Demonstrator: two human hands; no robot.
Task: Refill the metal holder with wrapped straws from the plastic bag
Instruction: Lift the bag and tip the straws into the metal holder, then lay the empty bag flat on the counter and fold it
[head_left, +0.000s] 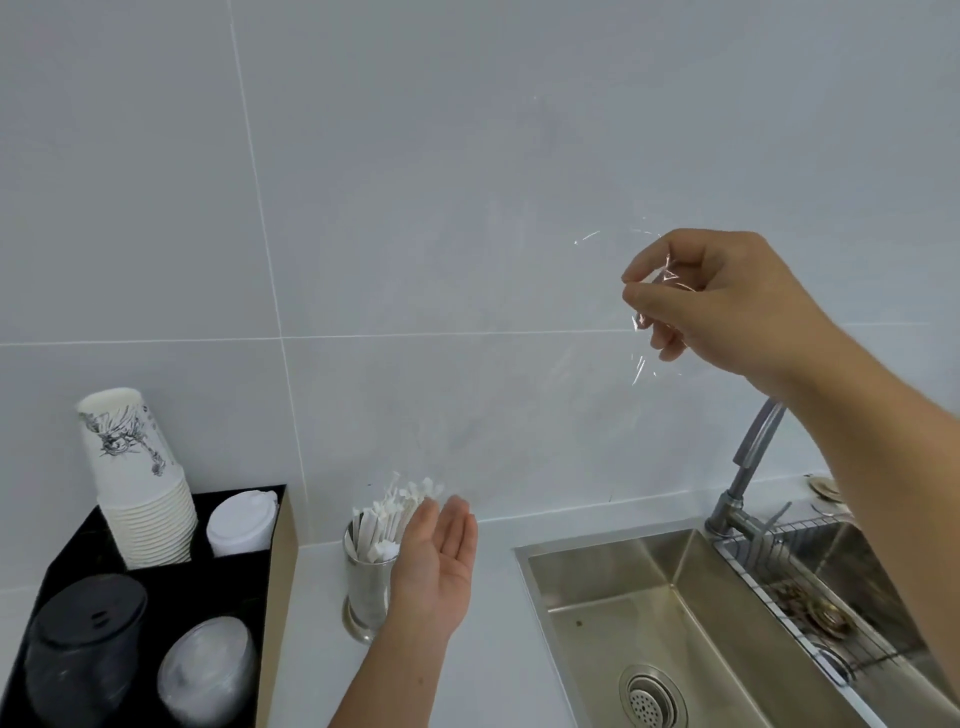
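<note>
A shiny metal holder (368, 582) stands on the white counter, left of the sink. White wrapped straws (392, 512) stick out of its top and lean to the right. My left hand (441, 561) is open, palm up, right beside the holder, its fingertips by the straw tips. My right hand (722, 301) is raised high in front of the wall and pinches a clear plastic bag (644, 317), which hangs crumpled and nearly see-through below and left of the fingers. No straws show inside the bag.
A black organizer (244, 592) at the left holds a stack of paper cups (137, 483), white lids, black lids and clear lids. A steel sink (649, 613) with a faucet (748, 467) and a wire rack lies at the right. A tiled wall is behind.
</note>
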